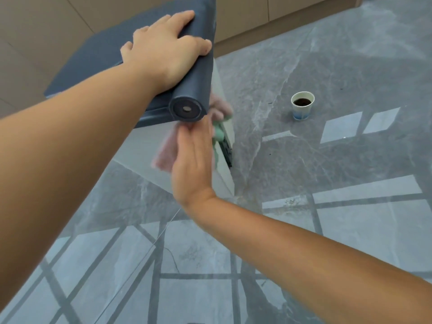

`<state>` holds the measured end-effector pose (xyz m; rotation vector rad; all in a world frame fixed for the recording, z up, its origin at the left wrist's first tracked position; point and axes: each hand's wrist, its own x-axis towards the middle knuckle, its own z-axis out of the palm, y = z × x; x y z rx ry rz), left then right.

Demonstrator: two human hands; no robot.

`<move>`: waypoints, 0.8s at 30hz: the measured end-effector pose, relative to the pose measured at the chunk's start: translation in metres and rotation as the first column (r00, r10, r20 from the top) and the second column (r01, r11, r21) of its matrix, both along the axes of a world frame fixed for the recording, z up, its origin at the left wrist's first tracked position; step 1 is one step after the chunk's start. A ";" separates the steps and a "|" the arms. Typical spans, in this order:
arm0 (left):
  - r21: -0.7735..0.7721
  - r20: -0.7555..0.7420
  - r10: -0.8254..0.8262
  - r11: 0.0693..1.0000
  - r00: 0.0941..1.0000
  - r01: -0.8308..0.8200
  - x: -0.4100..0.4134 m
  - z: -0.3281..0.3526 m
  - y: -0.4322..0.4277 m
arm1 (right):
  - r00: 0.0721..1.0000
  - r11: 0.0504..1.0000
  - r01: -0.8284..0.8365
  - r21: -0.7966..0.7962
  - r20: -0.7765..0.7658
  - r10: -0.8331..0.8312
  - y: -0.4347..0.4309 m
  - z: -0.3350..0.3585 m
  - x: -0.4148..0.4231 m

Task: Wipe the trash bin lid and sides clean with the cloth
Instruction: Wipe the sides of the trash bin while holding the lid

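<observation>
A trash bin stands on the floor, with a dark blue lid [93, 54] and pale grey sides [140, 146]. My left hand [163, 50] lies flat on the lid's rounded hinge edge, fingers wrapped over it. Just below the lid, my right hand [194, 157] presses a pink and green cloth [163, 155] flat against the bin's side. The cloth is blurred and bunches out above and to the right of the hand.
A small paper cup [302, 105] holding dark liquid stands on the glossy grey marble floor [327, 66] to the right of the bin. Beige cabinet fronts [35, 31] run behind the bin. Window reflections show on the floor.
</observation>
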<state>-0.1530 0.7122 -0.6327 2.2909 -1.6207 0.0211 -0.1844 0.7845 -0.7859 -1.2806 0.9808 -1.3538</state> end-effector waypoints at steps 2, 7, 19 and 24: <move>0.009 0.003 0.000 1.000 1.000 0.000 -0.002 0.000 0.001 | 0.995 0.999 0.003 -0.032 0.096 0.000 0.018 0.017 0.004; 0.026 -0.007 -0.001 1.000 1.000 0.001 -0.004 0.002 0.002 | 0.981 0.990 -0.116 -0.080 -0.166 0.101 -0.001 -0.063 -0.015; 0.066 -0.049 0.033 0.997 0.998 -0.030 -0.013 0.007 0.006 | 0.755 0.878 -0.445 0.179 -0.452 0.475 -0.033 -0.105 -0.059; 0.041 -0.063 0.068 0.997 0.996 -0.066 -0.020 0.005 -0.004 | 0.817 0.885 -0.447 0.130 -0.344 0.463 -0.048 -0.111 -0.071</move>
